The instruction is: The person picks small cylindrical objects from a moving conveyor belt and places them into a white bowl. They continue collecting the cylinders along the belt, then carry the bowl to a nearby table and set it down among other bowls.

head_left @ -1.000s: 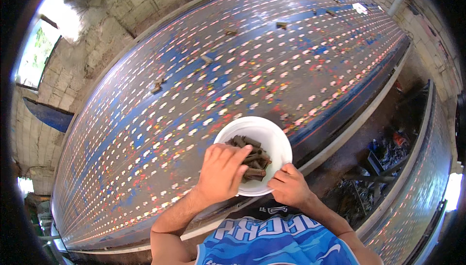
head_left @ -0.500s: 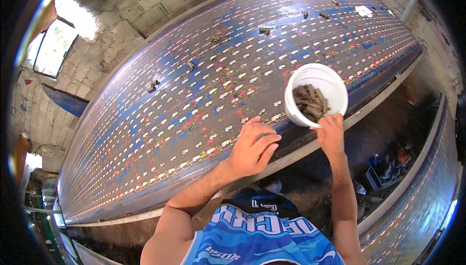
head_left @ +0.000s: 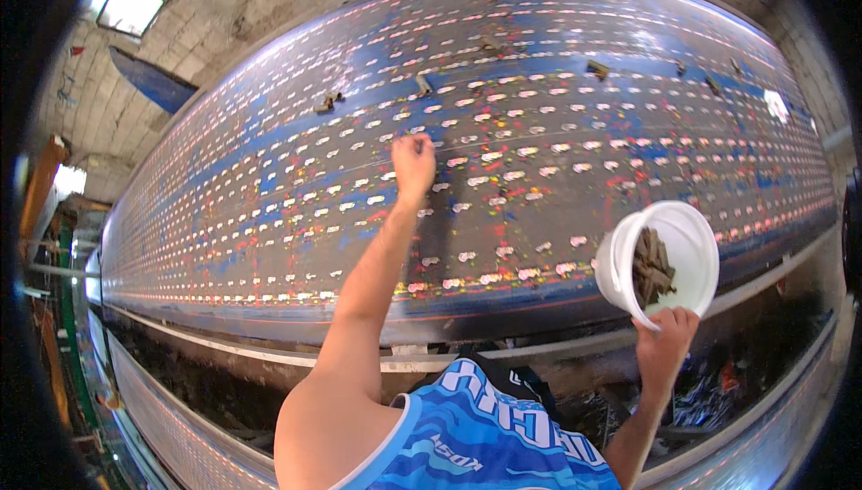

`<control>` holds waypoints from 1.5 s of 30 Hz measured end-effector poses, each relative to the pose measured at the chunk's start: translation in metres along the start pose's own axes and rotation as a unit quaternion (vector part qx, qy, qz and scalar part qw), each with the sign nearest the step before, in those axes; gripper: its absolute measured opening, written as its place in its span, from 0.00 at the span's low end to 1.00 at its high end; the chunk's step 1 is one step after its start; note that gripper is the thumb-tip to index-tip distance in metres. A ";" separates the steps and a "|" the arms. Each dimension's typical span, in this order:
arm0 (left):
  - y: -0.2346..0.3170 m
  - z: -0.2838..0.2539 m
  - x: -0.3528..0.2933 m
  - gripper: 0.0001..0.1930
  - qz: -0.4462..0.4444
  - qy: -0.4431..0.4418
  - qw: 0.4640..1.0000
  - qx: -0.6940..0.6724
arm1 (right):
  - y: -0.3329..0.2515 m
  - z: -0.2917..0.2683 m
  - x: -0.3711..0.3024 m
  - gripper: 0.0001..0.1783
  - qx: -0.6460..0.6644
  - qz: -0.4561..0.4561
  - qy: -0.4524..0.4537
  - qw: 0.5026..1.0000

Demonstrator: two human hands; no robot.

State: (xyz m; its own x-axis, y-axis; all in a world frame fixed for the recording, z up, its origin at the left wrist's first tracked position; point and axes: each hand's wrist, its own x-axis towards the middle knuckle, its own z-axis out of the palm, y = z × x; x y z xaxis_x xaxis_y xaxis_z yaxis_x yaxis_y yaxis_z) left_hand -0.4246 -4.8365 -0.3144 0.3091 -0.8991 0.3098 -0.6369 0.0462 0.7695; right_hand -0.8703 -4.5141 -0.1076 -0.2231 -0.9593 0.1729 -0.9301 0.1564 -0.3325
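My right hand (head_left: pixel 666 336) grips the rim of a white plastic bucket (head_left: pixel 696 252), which is tilted so its opening faces me. Inside lie several short, dark brown stick-like pieces (head_left: pixel 654 266), heaped against the bucket's left side. My left arm is stretched out over a long printed table (head_left: pixel 359 234), and my left hand (head_left: pixel 414 167) is above its middle with the fingers curled in. Whatever those fingers hold, if anything, is hidden. Beyond it on the table lies a small greyish piece (head_left: pixel 423 86), with a brown cluster (head_left: pixel 329 103) to its left.
Rows of small white-and-red prints and blue stains cover the table. More brown pieces (head_left: pixel 597 69) lie farther right, near a white scrap (head_left: pixel 775 105). A pale ledge (head_left: pixel 296 354) runs along the near edge. Block walls (head_left: pixel 260 19) stand behind; another printed table (head_left: pixel 193 418) is at lower left.
My left hand has reached forward and left over the table. The bucket, still in my right hand, now appears lower and farther right, and the whole view has turned.
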 end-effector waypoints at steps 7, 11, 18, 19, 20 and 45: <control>-0.168 -0.079 0.206 0.34 -0.026 -0.002 0.926 0.377 | 0.004 0.002 0.005 0.16 -0.057 0.040 -0.063 0.996; -0.203 -0.084 0.285 0.41 -0.109 -0.122 0.913 0.373 | -0.007 0.001 0.013 0.16 -0.075 0.035 -0.081 0.993; -0.230 -0.098 0.334 0.23 -0.074 -0.282 0.878 0.380 | -0.015 0.001 0.022 0.16 -0.074 0.049 -0.096 0.991; -0.211 -0.083 0.325 0.23 -0.082 -0.307 0.891 0.324 | -0.020 0.001 0.021 0.16 -0.079 0.054 -0.096 0.991; -0.187 -0.074 0.314 0.22 -0.092 -0.327 0.901 0.269 | -0.023 0.001 0.021 0.16 -0.080 0.055 -0.095 0.991; 0.204 0.027 0.067 0.21 0.002 -0.488 0.862 -0.139 | 0.028 0.014 -0.002 0.16 0.061 -0.057 0.060 0.995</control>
State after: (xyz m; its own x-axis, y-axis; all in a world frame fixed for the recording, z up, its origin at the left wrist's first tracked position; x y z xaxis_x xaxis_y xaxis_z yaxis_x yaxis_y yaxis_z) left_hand -0.5528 -4.8990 -0.1516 -0.5193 -0.8308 -0.2004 -0.4015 0.0301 0.9154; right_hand -0.8920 -4.5114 -0.1298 -0.1581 -0.9329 0.3237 -0.9104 0.0108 -0.4136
